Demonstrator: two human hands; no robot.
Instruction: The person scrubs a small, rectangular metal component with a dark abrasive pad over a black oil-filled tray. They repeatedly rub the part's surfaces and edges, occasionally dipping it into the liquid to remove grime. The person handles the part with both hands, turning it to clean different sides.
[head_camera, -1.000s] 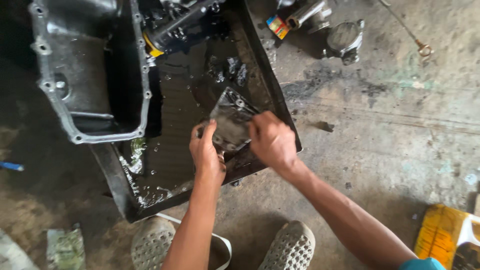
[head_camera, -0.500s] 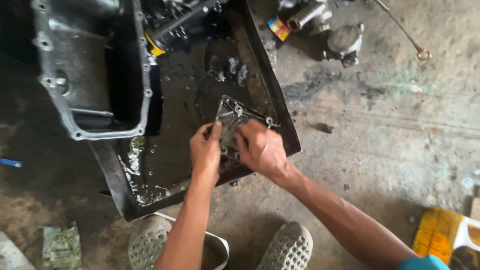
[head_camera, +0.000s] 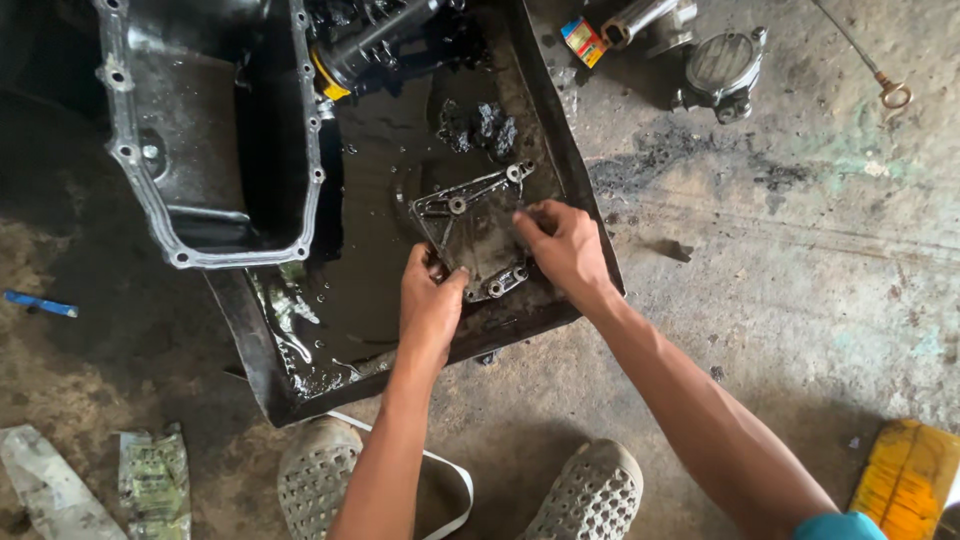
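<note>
A flat, oily metal bracket plate (head_camera: 468, 225) with several bolt holes lies in a shallow black tray (head_camera: 560, 150) of dark liquid. My left hand (head_camera: 428, 308) grips the plate's near left edge, thumb on top. Fingers of my right hand (head_camera: 562, 243) rest on its right edge and hold it there. Both hands are wet and dirty.
A grey cast oil pan (head_camera: 205, 130) sits in the tray's far left. A black part with a yellow ring (head_camera: 368, 45) lies behind. A round housing (head_camera: 722, 65), a cylinder (head_camera: 612, 28), a dipstick (head_camera: 868, 55) lie on the concrete. My shoes (head_camera: 330, 475) are below; a yellow object (head_camera: 905, 478) right.
The plate was held tilted up above the tray; now it lies lower and flatter in the liquid. My hands have shifted apart to its edges.
</note>
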